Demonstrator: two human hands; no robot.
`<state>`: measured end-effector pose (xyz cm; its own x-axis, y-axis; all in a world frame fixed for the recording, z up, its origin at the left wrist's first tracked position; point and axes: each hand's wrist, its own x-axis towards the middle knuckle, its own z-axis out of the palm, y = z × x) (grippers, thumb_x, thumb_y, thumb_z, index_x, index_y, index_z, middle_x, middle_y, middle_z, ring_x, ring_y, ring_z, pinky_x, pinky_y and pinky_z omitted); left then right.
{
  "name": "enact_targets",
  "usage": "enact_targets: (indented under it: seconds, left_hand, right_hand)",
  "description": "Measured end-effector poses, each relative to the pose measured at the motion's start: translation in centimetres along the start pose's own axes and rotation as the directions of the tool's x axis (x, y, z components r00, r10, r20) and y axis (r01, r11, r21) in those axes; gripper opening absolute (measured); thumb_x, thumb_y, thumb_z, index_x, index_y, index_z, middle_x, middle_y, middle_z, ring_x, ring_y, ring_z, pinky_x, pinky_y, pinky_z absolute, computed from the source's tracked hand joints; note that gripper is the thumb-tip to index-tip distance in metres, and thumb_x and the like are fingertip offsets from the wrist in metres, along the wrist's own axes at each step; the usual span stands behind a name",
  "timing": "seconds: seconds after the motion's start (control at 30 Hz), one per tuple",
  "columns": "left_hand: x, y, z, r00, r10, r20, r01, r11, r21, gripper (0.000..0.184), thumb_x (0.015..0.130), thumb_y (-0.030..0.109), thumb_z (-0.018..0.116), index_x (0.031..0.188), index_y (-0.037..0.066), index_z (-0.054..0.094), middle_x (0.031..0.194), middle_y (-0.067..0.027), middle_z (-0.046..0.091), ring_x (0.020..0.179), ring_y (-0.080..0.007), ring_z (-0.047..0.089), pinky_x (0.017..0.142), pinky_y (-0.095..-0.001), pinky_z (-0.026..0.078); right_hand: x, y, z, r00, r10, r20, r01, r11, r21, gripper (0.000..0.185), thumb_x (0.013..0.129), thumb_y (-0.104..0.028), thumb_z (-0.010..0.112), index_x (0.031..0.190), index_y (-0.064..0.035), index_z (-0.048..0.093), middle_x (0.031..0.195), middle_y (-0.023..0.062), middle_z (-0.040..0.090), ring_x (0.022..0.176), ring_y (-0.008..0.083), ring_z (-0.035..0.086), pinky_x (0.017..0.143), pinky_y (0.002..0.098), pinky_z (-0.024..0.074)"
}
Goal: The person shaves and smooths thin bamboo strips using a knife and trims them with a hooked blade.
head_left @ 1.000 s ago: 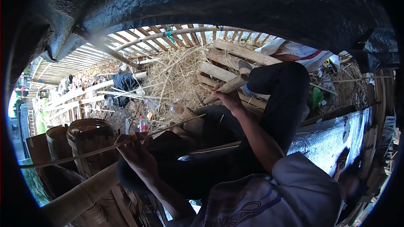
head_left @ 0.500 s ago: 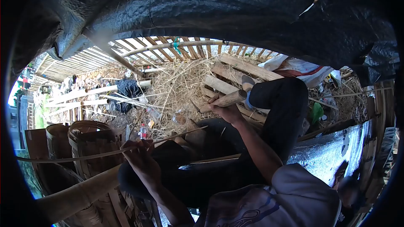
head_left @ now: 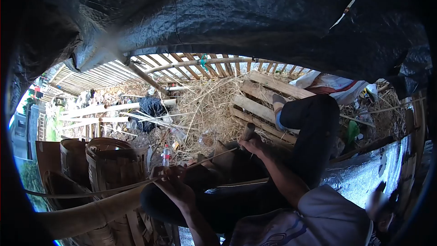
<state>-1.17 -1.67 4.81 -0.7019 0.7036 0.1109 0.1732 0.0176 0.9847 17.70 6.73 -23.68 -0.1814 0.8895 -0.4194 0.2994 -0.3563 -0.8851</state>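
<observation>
My left hand pinches a long thin bamboo strip, which runs from the far left across my lap. My right hand is closed around a thick wooden handle, held nearly upright near the strip's right end. The working end of this wooden-handled tool is hidden or too dark to make out. Both hands are above my dark trouser legs. Under my left forearm lies a thick bamboo pole.
Woven bamboo baskets stand at the left. A plastic bottle is behind my left hand. Wooden slats lie on straw beside my foot. A dark tarp hangs low overhead. Another person is at the lower right.
My right hand has come down and closer to the strip, and the wooden handle has turned from slanting to nearly upright. My left hand still holds the strip. The whole view has shifted slightly.
</observation>
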Motion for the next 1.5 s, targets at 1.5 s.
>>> enact_targets:
  seconds: [1.5]
  left_hand:
    - [-1.0, -0.8, -1.4, 0.993, -0.071, 0.089, 0.060, 0.991, 0.116, 0.027, 0.098, 0.019, 0.041, 0.122, 0.010, 0.031, 0.084, -0.0068, 0.049, 0.082, -0.0149, 0.056, 0.068, -0.0391, 0.058]
  right_hand:
    - [-3.9, -3.8, -3.0, 1.000, -0.006, -0.025, 0.012, 0.959, 0.284, 0.015, 0.070, -0.014, 0.070, 0.081, -0.0046, 0.065, 0.077, 0.0055, 0.066, 0.074, 0.0160, 0.063, 0.068, 0.0300, 0.0493]
